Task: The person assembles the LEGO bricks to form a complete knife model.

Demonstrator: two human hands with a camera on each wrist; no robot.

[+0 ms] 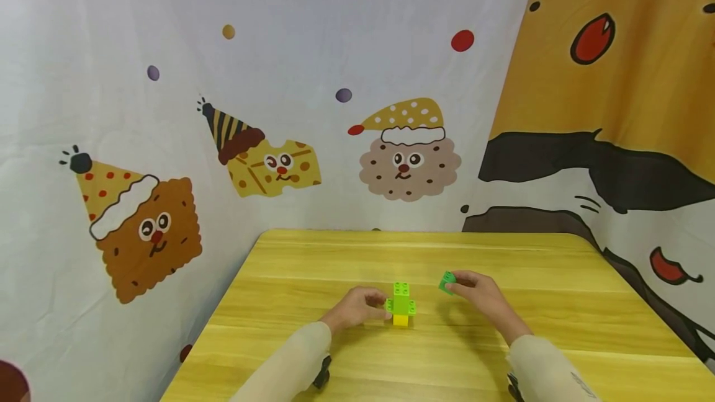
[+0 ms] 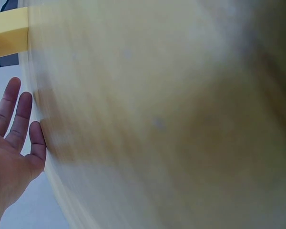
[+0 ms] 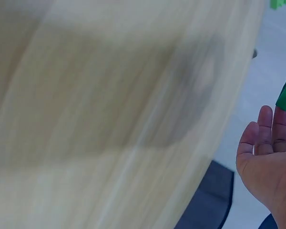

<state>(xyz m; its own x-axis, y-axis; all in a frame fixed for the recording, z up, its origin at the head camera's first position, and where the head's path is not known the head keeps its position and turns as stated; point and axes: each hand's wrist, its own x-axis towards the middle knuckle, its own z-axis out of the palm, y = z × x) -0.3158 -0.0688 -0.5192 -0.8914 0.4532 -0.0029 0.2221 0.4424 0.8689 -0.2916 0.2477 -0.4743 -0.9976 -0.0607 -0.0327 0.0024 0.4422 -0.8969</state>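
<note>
A small stack of toy building bricks (image 1: pixel 401 304) stands upright on the wooden table. Its base is a yellow brick (image 2: pixel 9 32), with a light-green brick lying crosswise above and another light-green one on top. My left hand (image 1: pixel 360 307) is at the stack's left side, thumb and fingertips right by the end of the crosswise brick. Its other fingers are loosely extended in the left wrist view. To the right of the stack, my right hand (image 1: pixel 475 290) pinches a darker green brick (image 1: pixel 447 281) between thumb and fingers, raised over the table.
The wooden table (image 1: pixel 313 259) reaches to a white cloth backdrop (image 1: pixel 335 36) printed with cartoon biscuits and cheese. The backdrop also runs along the left side. A dark shape (image 3: pixel 205 200) lies beyond the table edge in the right wrist view.
</note>
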